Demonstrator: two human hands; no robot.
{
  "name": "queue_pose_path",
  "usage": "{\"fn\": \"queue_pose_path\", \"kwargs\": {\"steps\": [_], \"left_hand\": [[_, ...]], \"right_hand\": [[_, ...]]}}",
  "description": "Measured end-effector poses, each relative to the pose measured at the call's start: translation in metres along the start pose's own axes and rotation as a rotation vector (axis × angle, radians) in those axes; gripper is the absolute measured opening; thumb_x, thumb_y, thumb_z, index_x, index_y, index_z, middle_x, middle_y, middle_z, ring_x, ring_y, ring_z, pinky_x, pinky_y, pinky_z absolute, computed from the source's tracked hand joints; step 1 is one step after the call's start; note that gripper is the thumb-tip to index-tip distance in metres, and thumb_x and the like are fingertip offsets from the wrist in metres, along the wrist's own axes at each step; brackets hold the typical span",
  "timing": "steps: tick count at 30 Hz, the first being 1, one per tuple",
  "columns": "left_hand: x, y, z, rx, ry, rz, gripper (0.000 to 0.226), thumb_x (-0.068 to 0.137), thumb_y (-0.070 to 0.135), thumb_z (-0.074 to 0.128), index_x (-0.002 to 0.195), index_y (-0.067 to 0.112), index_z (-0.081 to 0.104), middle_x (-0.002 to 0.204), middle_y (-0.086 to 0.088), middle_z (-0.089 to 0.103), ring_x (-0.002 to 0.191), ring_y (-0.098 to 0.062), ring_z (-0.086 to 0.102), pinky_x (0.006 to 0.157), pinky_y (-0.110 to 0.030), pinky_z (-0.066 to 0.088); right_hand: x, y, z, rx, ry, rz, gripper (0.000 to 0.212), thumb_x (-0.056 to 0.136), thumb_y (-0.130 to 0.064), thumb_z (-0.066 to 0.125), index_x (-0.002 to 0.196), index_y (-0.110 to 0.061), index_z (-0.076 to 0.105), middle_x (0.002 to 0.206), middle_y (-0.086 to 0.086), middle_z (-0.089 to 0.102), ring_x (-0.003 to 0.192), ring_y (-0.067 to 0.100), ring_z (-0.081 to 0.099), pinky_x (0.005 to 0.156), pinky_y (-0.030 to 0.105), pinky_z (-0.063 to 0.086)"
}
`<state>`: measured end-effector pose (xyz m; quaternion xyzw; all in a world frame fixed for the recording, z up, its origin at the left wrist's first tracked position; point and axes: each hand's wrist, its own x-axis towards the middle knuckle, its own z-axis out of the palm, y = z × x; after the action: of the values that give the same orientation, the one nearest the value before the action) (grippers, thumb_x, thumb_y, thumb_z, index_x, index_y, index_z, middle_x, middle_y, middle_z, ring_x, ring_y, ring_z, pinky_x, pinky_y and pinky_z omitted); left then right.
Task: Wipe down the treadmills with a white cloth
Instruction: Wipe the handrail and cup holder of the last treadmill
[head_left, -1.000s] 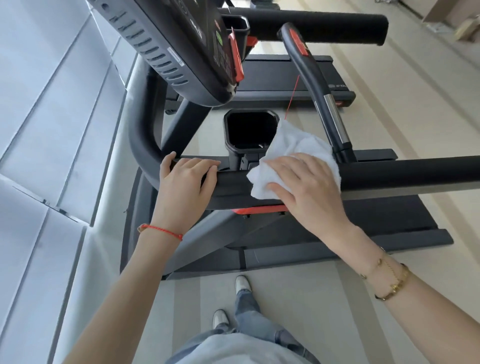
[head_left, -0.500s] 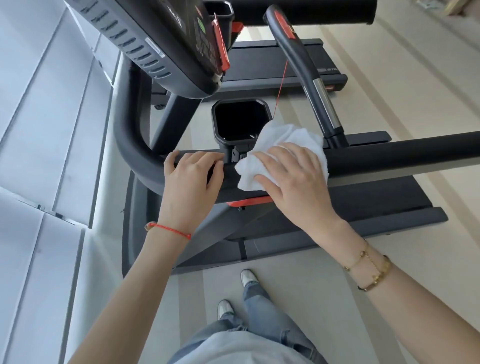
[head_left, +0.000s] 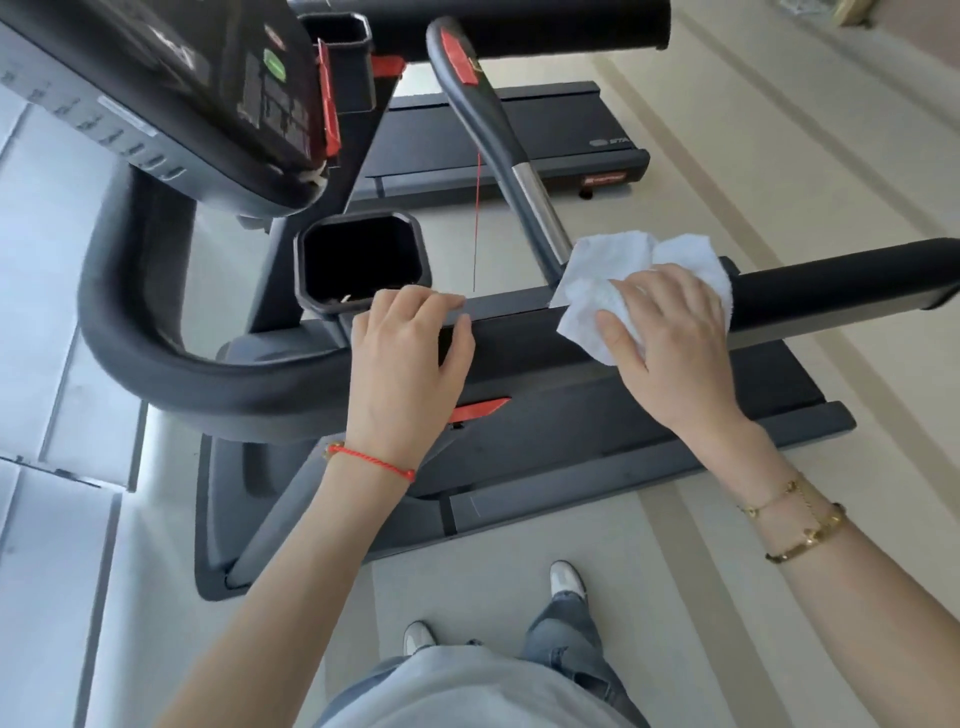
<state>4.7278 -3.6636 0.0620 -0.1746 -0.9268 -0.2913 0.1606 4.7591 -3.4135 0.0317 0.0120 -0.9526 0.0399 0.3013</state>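
I stand beside a black treadmill, whose near handrail (head_left: 831, 280) runs across the view. My right hand (head_left: 670, 343) presses a crumpled white cloth (head_left: 613, 275) onto that rail, just where a curved grip bar (head_left: 498, 140) joins it. My left hand (head_left: 410, 364) rests on the same rail further left, fingers curled over its top edge beside the cup holder (head_left: 361, 262). The console (head_left: 182, 93) with red trim hangs above at the upper left. A thin red safety cord (head_left: 477, 218) dangles between console and rail.
A second treadmill deck (head_left: 509, 135) lies beyond on the pale floor. The near treadmill's belt and base (head_left: 649, 426) sit under my arms. White wall panels (head_left: 47, 312) fill the left. My feet (head_left: 566, 577) stand on the floor by the base.
My right hand has slid the cloth to the right along the handrail, away from my left hand. The left hand stays gripping the rail near the cup holder.
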Motion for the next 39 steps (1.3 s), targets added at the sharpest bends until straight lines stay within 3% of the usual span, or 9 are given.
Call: {"fn": "queue_pose_path", "kwargs": {"steps": [11, 15, 18, 24, 30, 34, 39], "left_hand": [[0.02, 0.113, 0.082, 0.027, -0.031, -0.083, 0.023, 0.097, 0.024, 0.053, 0.11, 0.015, 0.07, 0.106, 0.002, 0.068, 0.1, -0.023, 0.058, 0.092, -0.037, 0.039], [0.022, 0.143, 0.104, 0.058, -0.005, -0.116, 0.023, 0.098, 0.023, 0.053, 0.11, 0.015, 0.07, 0.106, 0.002, 0.069, 0.1, -0.023, 0.059, 0.096, -0.037, 0.036], [0.025, 0.16, 0.115, 0.074, 0.02, -0.139, 0.022, 0.098, 0.023, 0.053, 0.107, 0.015, 0.071, 0.102, 0.002, 0.07, 0.098, -0.023, 0.06, 0.096, -0.038, 0.036], [0.031, 0.178, 0.131, 0.101, 0.017, -0.159, 0.023, 0.099, 0.021, 0.05, 0.107, 0.016, 0.071, 0.103, 0.003, 0.07, 0.096, -0.022, 0.059, 0.096, -0.034, 0.031], [0.033, 0.193, 0.143, 0.105, 0.018, -0.136, 0.022, 0.099, 0.022, 0.051, 0.107, 0.016, 0.07, 0.105, 0.004, 0.071, 0.101, -0.021, 0.06, 0.098, -0.035, 0.031], [0.033, 0.2, 0.149, 0.12, 0.006, -0.114, 0.022, 0.1, 0.022, 0.05, 0.107, 0.016, 0.07, 0.105, 0.003, 0.07, 0.102, -0.021, 0.06, 0.099, -0.034, 0.03], [0.033, 0.206, 0.152, 0.134, -0.003, -0.115, 0.023, 0.099, 0.021, 0.05, 0.108, 0.015, 0.071, 0.105, 0.001, 0.071, 0.102, -0.023, 0.061, 0.098, -0.035, 0.031]], "right_hand": [[0.0, 0.099, -0.011, 0.088, -0.018, -0.141, 0.04, 0.102, -0.042, 0.039, 0.118, -0.016, 0.064, 0.112, 0.002, 0.063, 0.115, 0.029, 0.053, 0.099, 0.039, 0.036], [0.001, 0.145, -0.019, 0.082, 0.0, -0.089, 0.031, 0.1, -0.037, 0.047, 0.108, -0.013, 0.066, 0.104, 0.004, 0.065, 0.108, 0.031, 0.056, 0.096, 0.04, 0.038], [0.005, 0.139, -0.02, 0.083, -0.009, -0.047, 0.029, 0.098, -0.035, 0.048, 0.102, -0.014, 0.066, 0.098, 0.002, 0.065, 0.102, 0.031, 0.057, 0.094, 0.04, 0.038], [0.002, 0.158, -0.021, 0.142, -0.062, -0.274, 0.032, 0.101, -0.039, 0.047, 0.121, -0.019, 0.062, 0.112, 0.0, 0.063, 0.111, 0.028, 0.054, 0.099, 0.039, 0.037], [-0.002, 0.239, -0.031, 0.07, -0.007, -0.09, 0.03, 0.1, -0.035, 0.047, 0.107, -0.01, 0.062, 0.105, 0.007, 0.064, 0.107, 0.032, 0.055, 0.094, 0.043, 0.038], [0.001, 0.226, -0.029, 0.06, -0.024, -0.041, 0.03, 0.099, -0.033, 0.045, 0.102, -0.011, 0.065, 0.101, 0.004, 0.065, 0.106, 0.031, 0.055, 0.096, 0.043, 0.037], [0.0, 0.188, -0.024, 0.124, -0.073, -0.17, 0.03, 0.1, -0.035, 0.044, 0.115, -0.017, 0.063, 0.11, -0.001, 0.063, 0.111, 0.028, 0.053, 0.099, 0.04, 0.036]]}}
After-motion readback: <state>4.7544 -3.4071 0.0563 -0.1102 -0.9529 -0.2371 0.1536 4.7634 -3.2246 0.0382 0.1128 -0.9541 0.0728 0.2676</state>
